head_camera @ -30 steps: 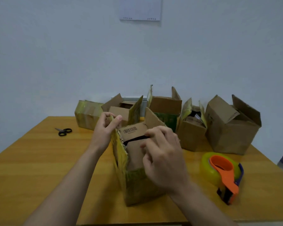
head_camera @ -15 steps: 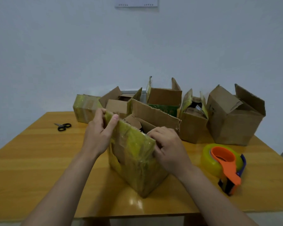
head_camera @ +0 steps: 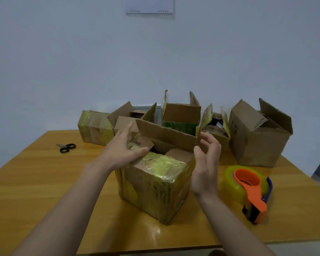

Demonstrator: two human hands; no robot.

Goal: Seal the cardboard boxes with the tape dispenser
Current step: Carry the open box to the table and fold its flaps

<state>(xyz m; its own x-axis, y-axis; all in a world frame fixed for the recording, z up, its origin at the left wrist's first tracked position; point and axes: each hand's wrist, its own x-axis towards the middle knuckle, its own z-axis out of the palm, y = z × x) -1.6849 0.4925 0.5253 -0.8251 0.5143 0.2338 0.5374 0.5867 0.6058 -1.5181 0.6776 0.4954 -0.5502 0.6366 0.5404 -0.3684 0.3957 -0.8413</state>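
Observation:
A small cardboard box (head_camera: 155, 189) wrapped in yellowish tape stands upright on the table in front of me. Its near flap lies folded down and its far flap (head_camera: 166, 134) stands up. My left hand (head_camera: 123, 150) rests on the box's top left corner, fingers spread, the thumb pressing the folded flap. Just off the box's right side, my right hand (head_camera: 206, 163) hovers with curled fingers, touching nothing. The tape dispenser (head_camera: 248, 187), orange-handled with a yellow roll, lies on the table to the right.
Behind stand several more boxes: a taped shut one (head_camera: 94, 127) at the left, open ones (head_camera: 181, 115) in the middle, and a large open one (head_camera: 259, 133) at the right. Black scissors (head_camera: 67, 147) lie far left. The wooden table's front edge (head_camera: 155, 249) is near.
The box has been turned upright from its tilted pose. My right hand has let go and drawn off to the right. My left hand has shifted onto the top flap.

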